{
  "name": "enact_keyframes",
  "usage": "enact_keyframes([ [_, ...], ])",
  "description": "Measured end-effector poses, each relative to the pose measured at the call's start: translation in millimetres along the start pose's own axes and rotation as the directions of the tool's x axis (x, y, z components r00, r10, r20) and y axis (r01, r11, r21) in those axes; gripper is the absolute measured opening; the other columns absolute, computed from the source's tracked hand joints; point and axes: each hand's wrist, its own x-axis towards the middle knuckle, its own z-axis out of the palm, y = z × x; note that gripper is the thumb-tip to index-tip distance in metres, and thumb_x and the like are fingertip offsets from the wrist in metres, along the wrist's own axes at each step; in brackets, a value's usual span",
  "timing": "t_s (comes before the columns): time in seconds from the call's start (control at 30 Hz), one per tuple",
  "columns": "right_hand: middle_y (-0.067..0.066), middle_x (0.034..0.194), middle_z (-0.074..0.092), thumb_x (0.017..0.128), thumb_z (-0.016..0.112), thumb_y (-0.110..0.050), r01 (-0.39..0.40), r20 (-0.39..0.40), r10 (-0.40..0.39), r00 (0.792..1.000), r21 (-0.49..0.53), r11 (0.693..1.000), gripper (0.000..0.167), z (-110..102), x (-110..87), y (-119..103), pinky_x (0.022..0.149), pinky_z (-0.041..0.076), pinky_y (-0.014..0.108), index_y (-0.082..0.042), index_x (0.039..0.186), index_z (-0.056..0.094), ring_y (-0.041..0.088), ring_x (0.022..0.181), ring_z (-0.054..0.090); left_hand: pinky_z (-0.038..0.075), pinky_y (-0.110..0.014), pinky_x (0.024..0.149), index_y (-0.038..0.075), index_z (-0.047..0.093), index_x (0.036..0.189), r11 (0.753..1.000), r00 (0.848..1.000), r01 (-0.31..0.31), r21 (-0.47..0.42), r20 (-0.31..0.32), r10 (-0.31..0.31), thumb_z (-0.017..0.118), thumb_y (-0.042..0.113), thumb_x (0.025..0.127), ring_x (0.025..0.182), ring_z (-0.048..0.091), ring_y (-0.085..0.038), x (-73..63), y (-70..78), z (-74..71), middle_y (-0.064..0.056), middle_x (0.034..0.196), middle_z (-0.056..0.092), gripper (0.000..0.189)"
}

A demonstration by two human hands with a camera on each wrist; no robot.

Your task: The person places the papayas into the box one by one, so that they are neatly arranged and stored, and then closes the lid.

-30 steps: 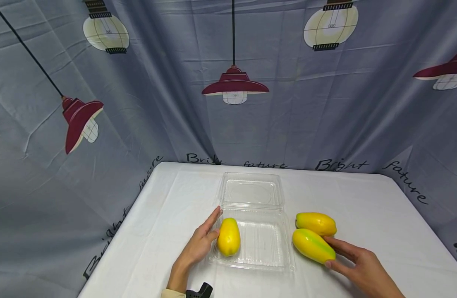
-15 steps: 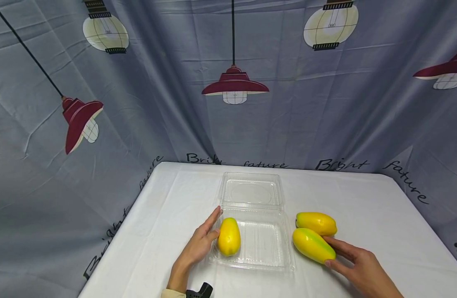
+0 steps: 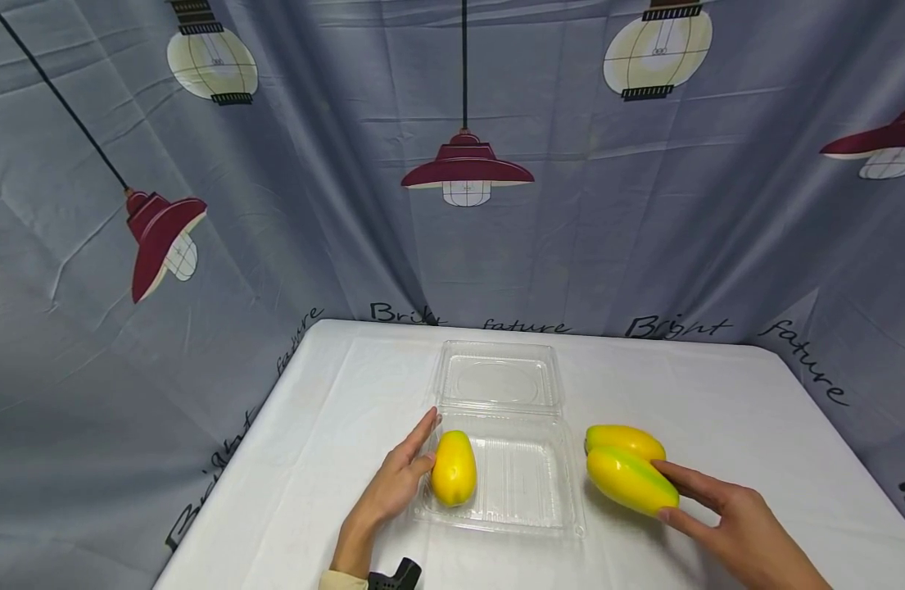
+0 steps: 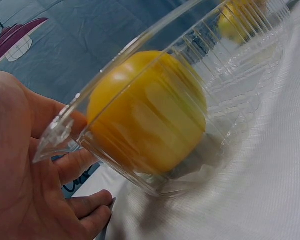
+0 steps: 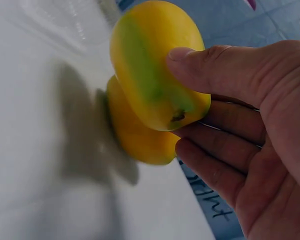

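Note:
My right hand (image 3: 747, 516) pinches the near end of a yellow papaya with a green streak (image 3: 632, 479), thumb on one side and fingers on the other. In the right wrist view this papaya (image 5: 150, 65) is raised over the tabletop, its shadow apart from it. A second yellow papaya (image 3: 625, 438) lies just behind it, partly hidden. My left hand (image 3: 393, 479) lies with straight fingers along the left side of a clear plastic clamshell box (image 3: 526, 524). Its thumb points at a third papaya (image 3: 454, 469), which sits in the box's left part, also seen through the wall in the left wrist view.
The box's lid (image 3: 496, 377) is folded back flat towards the far side of the white-covered table (image 3: 747, 410). A grey curtain (image 3: 312, 205) printed with lamps hangs behind and beside the table. A black device (image 3: 396, 575) is on the left wrist.
My right hand has lifted the near papaya up and slightly right; it now overlaps more of the papaya behind. My left hand and the box have stayed in place.

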Motion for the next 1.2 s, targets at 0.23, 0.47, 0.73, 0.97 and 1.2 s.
enact_keyframes([
  [0.23, 0.005, 0.14, 0.077, 0.087, 0.093, -0.037, 0.112, -0.088, -0.11, 0.99, 0.018, 0.993, 0.064, -9.5, 5.3, -11.8, 0.09, 0.056, 0.008, -0.017, 0.144, 0.073, 0.001, 0.117, 0.072, 0.01, -0.064, 0.136, 0.009, 0.025, 0.175, 1.0, 1.0, -0.001, 0.016, 0.003, 0.001, 0.046, 0.004, 0.109, 0.17, 0.018, -0.04, 0.1, -1.3, -0.2, -0.017, 0.179, 0.032, 0.069],
  [0.47, -0.001, 0.136, 0.079, 0.087, 0.094, -0.032, 0.237, -0.17, -0.228, 0.959, 0.035, 0.971, 0.059, -15.2, 13.0, -27.5, 0.093, 0.041, -0.006, -0.023, 0.142, 0.075, -0.009, 0.116, 0.068, 0.009, -0.063, 0.137, 0.01, 0.024, 0.175, 1.0, 1.0, 0.001, 0.0, 0.009, -0.001, 0.046, 0.003, 0.109, 0.17, 0.017, -0.038, 0.5, -1.0, -1.0, -0.016, 0.179, 0.031, 0.07],
  [0.73, -0.002, 0.136, 0.079, 0.088, 0.093, -0.026, 0.314, -0.169, -0.303, 0.938, 0.048, 0.948, 0.059, -14.1, 29.5, -44.5, 0.097, 0.041, -0.003, -0.024, 0.143, 0.074, -0.004, 0.12, 0.068, 0.009, -0.063, 0.137, 0.01, 0.025, 0.175, 1.0, 1.0, 0.003, 0.0, 0.003, -0.003, 0.047, 0.003, 0.109, 0.17, 0.018, -0.039, 0.4, -0.3, -0.3, -0.016, 0.179, 0.032, 0.07],
  [0.97, -0.004, 0.136, 0.078, 0.092, 0.09, -0.031, 0.311, -0.12, -0.3, 0.946, 0.081, 0.947, 0.056, -12.4, 42.3, -62.6, 0.099, 0.05, 0.006, -0.024, 0.144, 0.074, 0.004, 0.121, 0.072, 0.009, -0.063, 0.137, 0.011, 0.025, 0.175, 1.0, 1.0, 0.003, -0.011, 0.002, -0.003, 0.048, 0.004, 0.109, 0.17, 0.017, -0.039, -0.7, 1.4, -0.4, -0.016, 0.179, 0.032, 0.07],
  [1.2, -0.008, 0.138, 0.077, 0.094, 0.088, -0.028, 0.292, -0.043, -0.289, 0.956, 0.097, 0.952, 0.054, -3.6, 58.1, -80.2, 0.102, 0.063, 0.033, -0.023, 0.146, 0.072, 0.01, 0.121, 0.073, 0.011, -0.069, 0.134, 0.008, 0.025, 0.175, 0.999, 1.0, -0.029, 0.019, 0.011, 0.028, 0.047, 0.009, 0.11, 0.168, 0.018, -0.045, -1.8, 0.4, -0.9, -0.019, 0.178, 0.032, 0.068],
])
